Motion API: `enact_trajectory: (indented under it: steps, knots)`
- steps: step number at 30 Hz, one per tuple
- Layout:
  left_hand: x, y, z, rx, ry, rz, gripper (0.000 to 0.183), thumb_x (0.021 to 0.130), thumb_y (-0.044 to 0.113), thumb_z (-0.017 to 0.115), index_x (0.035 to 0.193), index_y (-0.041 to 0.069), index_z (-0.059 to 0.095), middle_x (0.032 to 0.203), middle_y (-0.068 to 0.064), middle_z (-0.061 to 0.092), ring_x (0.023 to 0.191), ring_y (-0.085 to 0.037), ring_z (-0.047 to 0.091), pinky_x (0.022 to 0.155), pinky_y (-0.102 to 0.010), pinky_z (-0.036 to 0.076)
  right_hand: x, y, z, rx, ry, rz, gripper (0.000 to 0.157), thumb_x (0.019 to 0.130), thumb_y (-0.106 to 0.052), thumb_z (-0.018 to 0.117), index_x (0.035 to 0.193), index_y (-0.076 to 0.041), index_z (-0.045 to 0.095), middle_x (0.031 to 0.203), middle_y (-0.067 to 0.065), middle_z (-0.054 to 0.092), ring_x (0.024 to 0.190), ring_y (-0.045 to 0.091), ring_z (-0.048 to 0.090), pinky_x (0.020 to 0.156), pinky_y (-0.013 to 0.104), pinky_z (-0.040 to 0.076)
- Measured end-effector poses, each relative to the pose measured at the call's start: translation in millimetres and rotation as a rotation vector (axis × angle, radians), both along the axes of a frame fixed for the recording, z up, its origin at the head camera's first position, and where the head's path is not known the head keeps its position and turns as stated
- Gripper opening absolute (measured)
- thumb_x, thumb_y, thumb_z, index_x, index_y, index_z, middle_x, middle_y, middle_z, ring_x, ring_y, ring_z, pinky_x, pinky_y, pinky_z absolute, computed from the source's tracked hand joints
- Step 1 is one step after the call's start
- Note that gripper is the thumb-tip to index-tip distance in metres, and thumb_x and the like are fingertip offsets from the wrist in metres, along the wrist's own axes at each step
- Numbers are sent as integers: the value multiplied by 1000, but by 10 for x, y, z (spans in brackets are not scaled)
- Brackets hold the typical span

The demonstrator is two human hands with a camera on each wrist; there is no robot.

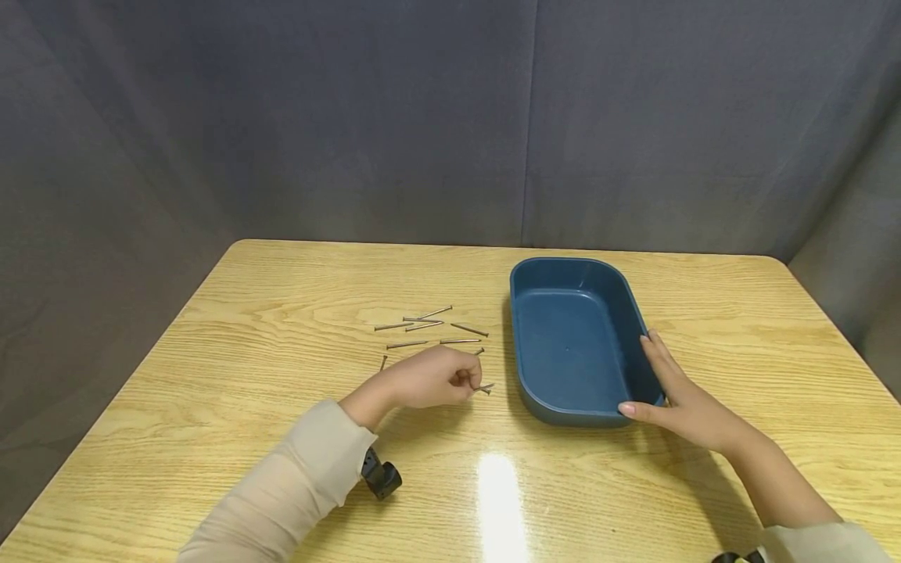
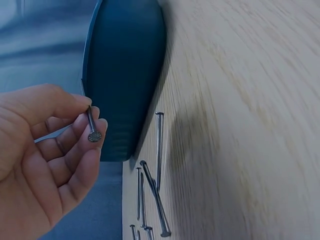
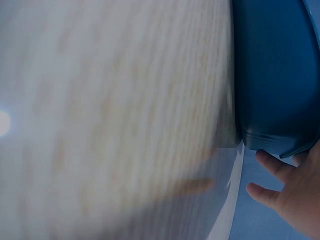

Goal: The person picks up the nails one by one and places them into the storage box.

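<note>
1. The left hand [image 1: 432, 379] has thumb and fingers closed in a pinch on a steel nail [image 2: 91, 122]; in the left wrist view the nail's flat head points toward the camera and its shaft runs up past the thumb.
2. That hand is low over the wood-grain counter [image 1: 246, 328], left of the blue plastic tub [image 1: 566, 352] and apart from it in the head view.
3. The right hand [image 1: 679, 399] is spread, not clenched, at the tub's near right corner: thumb on the near rim, fingers along the right side, seemingly steadying it.
4. The loose nails [image 1: 407, 345] lie scattered beyond and around the left hand, some crossing. At its fingertips in the head view, I cannot tell the held nail from a loose one.
5. The step in hand looks like picking up a single nail while the tub is braced.
6. The next move seems to call for a firm pinch, a lift free of neighbouring nails, and enough height over the tub's left rim, with the right hand's bracing kept light.
</note>
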State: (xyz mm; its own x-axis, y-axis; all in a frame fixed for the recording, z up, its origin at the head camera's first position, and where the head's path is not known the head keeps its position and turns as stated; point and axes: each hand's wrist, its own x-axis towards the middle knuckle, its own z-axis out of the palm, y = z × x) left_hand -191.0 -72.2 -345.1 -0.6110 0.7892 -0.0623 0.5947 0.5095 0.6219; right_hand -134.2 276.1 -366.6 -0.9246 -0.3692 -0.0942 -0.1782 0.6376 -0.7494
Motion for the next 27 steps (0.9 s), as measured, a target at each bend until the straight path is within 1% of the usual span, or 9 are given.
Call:
enact_trajectory:
  steps: [4,11,21,27]
  knots:
    - [-2,37,17,14,4,-9,10,85,-1,52,85,6,58,81,0,57,71,-8,48,66,-19,42,6,-2,6,7,2,1,96,86,-26,61,145,-13,-14,149,14,-21,135,40,-16,94,71,9]
    - [-1,109,36,27,-13,-2,9,83,-2,53,86,5,58,80,0,58,72,-7,51,68,-19,44,4,5,-3,10,1,-1,96,86,-26,61,145,-13,-15,149,14,-21,135,41,-15,94,71,9]
    - [-14,208,49,55,-28,-5,9,85,1,52,89,6,59,84,-1,60,75,-8,54,69,-19,45,4,10,-15,2,-3,-4,96,87,-27,60,145,-16,-15,149,11,-23,135,39,-16,94,71,8]
    - [-16,270,62,56,-53,2,8,84,2,53,89,6,58,82,-1,60,75,-8,54,68,-19,44,7,-2,9,28,-1,-4,95,87,-30,60,145,-13,-15,149,10,-23,135,39,-15,94,71,9]
